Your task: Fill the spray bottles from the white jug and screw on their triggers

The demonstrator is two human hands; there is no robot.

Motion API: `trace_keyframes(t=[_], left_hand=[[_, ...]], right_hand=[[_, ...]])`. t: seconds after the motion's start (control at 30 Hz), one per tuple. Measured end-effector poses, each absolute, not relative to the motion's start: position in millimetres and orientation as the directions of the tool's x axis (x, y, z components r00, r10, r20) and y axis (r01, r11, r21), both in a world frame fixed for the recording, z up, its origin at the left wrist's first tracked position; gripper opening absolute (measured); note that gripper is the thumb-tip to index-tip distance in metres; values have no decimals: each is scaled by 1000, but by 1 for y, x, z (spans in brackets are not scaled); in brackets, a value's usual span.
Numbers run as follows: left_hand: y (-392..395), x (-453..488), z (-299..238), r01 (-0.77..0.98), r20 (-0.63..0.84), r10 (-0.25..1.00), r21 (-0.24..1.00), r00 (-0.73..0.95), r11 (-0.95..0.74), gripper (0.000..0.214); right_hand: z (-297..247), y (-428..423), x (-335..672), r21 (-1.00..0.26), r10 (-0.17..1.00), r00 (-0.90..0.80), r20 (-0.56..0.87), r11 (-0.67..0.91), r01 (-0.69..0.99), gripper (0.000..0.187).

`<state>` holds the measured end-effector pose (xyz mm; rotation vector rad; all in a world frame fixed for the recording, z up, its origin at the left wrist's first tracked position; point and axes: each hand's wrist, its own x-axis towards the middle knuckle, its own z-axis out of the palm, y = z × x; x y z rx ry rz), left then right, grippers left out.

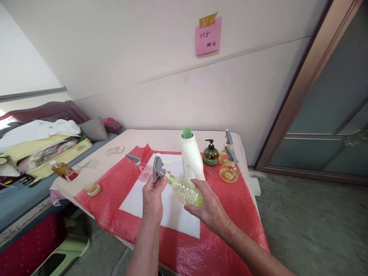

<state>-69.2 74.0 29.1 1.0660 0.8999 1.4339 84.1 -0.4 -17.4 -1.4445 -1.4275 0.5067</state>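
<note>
As left hand (pixel 152 199) and right hand (pixel 208 209) clasp the bottle (pixel 186 191), pink note (pixel 208 36) reads "45".

A tall white plastic bottle (pixel 192 159), dark green pump bottle (pixel 211 155) and two round amber spray bottles (pixel 229 170) stand on the red-covered worktop (pixel 109 195).

Spray bottle (pixel 186 191): clear ribbed plastic, glossy, green-tinted. Its trigger head (pixel 158 168): grey plastic, matt. White jug (pixel 192 158) just behind it: opaque plastic, smooth, low sheen, with a green plastic cap (pixel 187 133). Right of the jug: pump bottle (pixel 211 155), dark green glossy plastic; round sprayers (pixel 229 171), clear amber plastic, shiny. Left of the jug: pinkish bottle (pixel 143 171), clear glossy plastic. Under the jug: red sheet (pixel 232 203), thin plastic, crinkled, shiny; white mat (pixel 172 209), matt, cloth or paper unclear. Above the jug: pink note (pixel 208 36), matt paper.
</note>
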Motion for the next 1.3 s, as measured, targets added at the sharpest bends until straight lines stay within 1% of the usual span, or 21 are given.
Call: trace_keyframes(t=[0.07,0.23,0.47,0.53,0.6,0.67,0.73,0.83,0.93,1.1,1.13,1.2,1.3], left_hand=[[73,-68,29,-322,103,994,942,20,-91,35],[70,-62,30,-455,21,993,890,117,35,27],[68,-62,32,-494,-13,986,864,167,95,22],[68,-62,32,-499,-15,984,861,176,102,22],[68,-62,33,-513,-11,982,852,188,108,22],[68,-62,33,-541,-5,979,833,202,116,21],[68,-63,33,-566,-10,976,813,216,133,20],[68,-63,33,-575,-33,970,800,241,170,21],[68,-64,32,-578,-33,968,797,247,175,23],[68,-65,31,-588,-36,972,791,233,170,22],[68,-65,31,-585,-29,969,793,243,171,22],[67,-64,32,-579,-11,962,797,274,174,22],[64,-62,32,-583,5,951,791,309,186,21]], right_hand=[[-17,0,85,-846,912,219,347,204,493,63],[-14,-1,86,-856,922,217,321,184,482,64],[-12,-5,85,-867,921,234,312,175,467,63],[-11,-5,86,-888,925,243,292,168,428,63],[-9,-5,87,-936,943,237,234,152,317,65],[-7,-6,88,-986,970,202,137,115,119,67],[-5,-8,88,-992,990,138,42,58,-111,64],[-4,-11,86,-917,999,17,-47,-37,-397,52],[-6,-12,82,-817,993,-82,-83,-115,-564,44],[-13,-9,76,-760,994,-61,-91,-109,-640,40],[-13,-9,76,-730,990,-82,-117,-141,-669,41],[-14,-9,75,-637,964,-178,-197,-264,-724,46],[-12,-10,75,-506,897,-325,-300,-438,-743,50]])
